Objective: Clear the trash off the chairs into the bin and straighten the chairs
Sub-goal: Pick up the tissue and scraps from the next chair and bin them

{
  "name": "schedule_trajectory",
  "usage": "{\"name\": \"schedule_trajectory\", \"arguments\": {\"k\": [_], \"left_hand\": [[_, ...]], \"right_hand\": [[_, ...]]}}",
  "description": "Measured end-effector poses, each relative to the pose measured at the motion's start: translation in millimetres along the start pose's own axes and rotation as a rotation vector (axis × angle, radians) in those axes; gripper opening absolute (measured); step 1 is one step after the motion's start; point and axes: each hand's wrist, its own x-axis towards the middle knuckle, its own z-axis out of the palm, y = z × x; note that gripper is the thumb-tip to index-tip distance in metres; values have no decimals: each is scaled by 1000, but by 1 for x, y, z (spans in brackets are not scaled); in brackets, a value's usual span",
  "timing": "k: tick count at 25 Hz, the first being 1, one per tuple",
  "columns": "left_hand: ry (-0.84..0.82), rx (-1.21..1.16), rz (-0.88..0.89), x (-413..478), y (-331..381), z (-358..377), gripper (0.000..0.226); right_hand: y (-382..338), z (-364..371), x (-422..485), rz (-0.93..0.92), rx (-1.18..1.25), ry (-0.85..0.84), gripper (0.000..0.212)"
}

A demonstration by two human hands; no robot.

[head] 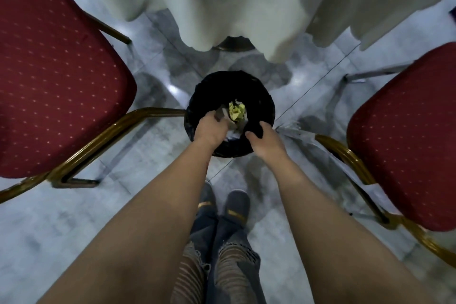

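My left hand (211,129) has its fingers curled round a pale grey scrap of trash (221,114), held over the mouth of the black-lined bin (266,103). My right hand (263,138) pinches the liner at the bin's near rim. Crumpled yellow paper (237,110) lies inside. The bin stands on the floor between the left red chair (56,76) and the right red chair (407,136).

Left hand (209,128) fingertips hidden inside bin (267,103); held grey scrap (222,116) blurred; left chair (56,76), right chair (407,140) cropped.
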Motion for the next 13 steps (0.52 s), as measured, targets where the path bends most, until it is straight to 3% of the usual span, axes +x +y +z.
{"name": "schedule_trajectory", "arguments": {"k": [7,13], "left_hand": [[148,474,201,-129,-16,-61,59],[262,564,211,-265,-41,-122,65]], "right_hand": [[-38,-40,-116,-218,-382,69,68],[-80,-44,-241,-488,-575,56,66]]}}
